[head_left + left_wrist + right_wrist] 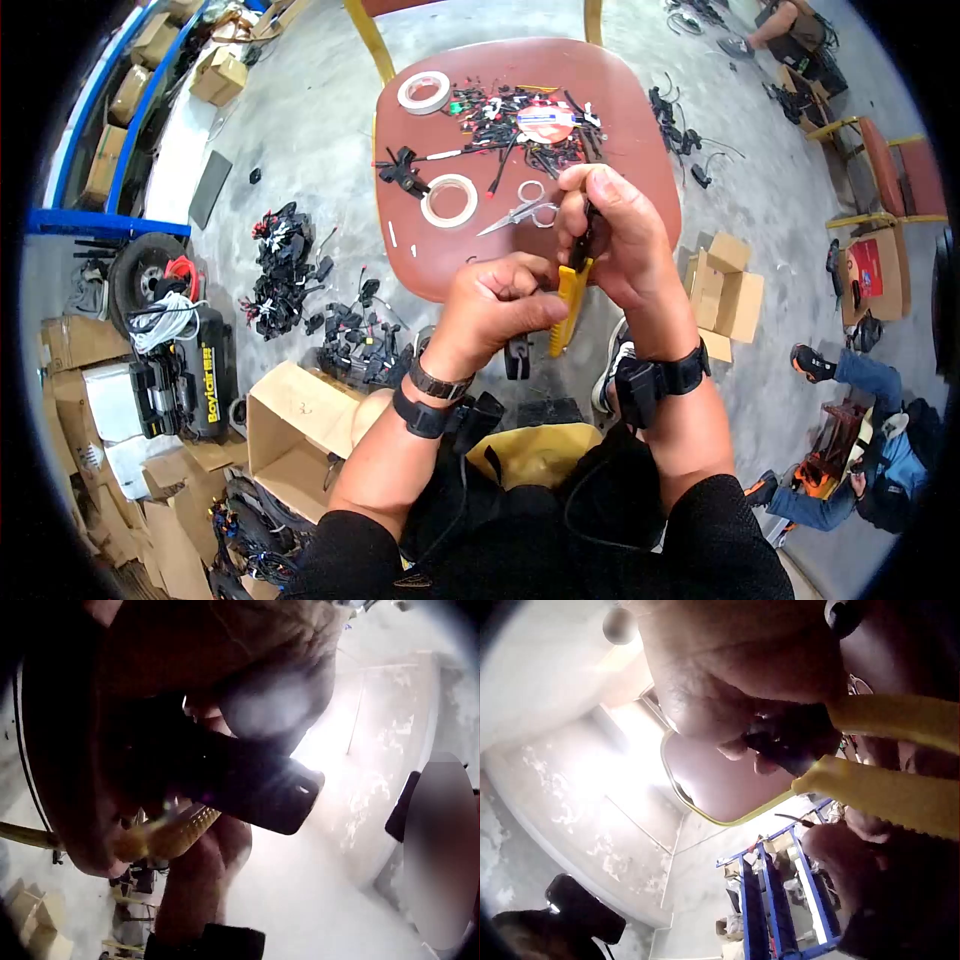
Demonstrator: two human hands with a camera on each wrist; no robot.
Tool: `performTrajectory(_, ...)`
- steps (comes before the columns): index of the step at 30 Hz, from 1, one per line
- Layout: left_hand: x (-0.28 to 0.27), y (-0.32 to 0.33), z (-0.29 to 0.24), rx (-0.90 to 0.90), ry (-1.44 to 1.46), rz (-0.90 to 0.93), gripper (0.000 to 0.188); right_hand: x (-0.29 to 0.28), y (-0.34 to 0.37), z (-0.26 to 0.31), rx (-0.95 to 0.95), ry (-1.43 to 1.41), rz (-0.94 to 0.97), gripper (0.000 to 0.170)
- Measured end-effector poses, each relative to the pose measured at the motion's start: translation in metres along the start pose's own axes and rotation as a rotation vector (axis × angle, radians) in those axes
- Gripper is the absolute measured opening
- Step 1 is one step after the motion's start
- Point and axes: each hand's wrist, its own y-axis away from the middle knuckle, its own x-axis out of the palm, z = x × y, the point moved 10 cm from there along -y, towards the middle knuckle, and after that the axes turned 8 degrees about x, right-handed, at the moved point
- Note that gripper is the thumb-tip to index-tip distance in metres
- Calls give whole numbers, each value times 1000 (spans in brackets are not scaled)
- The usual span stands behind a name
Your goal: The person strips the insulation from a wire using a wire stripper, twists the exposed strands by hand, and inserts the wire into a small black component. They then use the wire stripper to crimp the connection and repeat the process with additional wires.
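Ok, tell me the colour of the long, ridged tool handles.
The long, ridged tool handles are yellow, best seen in the head view.

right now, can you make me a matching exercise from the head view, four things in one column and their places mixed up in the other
Things
1. yellow-handled tool
2. scissors
3. blue-framed shelf
4. white coiled cable

Places
A. upper left of the view
B. beside the wheel
C. in the left grip
D. on the red seat

Right pairs: 1-C, 2-D, 3-A, 4-B
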Motion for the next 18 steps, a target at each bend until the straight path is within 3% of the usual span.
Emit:
performTrajectory(5,12,0,25,-142,-109,-6,24,-11,1,2,31,-31,-12,32)
performTrajectory(8,12,-5,25,-106,-238,50,26,-8,0,2,75,-84,83,34)
performTrajectory(11,12,-7,22,-58,-204,64,25,-11,3,9,70,-96,-97,36)
performTrajectory(15,10,-13,18,-9,-153,24,25,-20,3,21,-101,-41,-171,34)
performTrajectory(18,16,-18,8,17,-74,-3,25,-27,5,35,-258,404,-198,29)
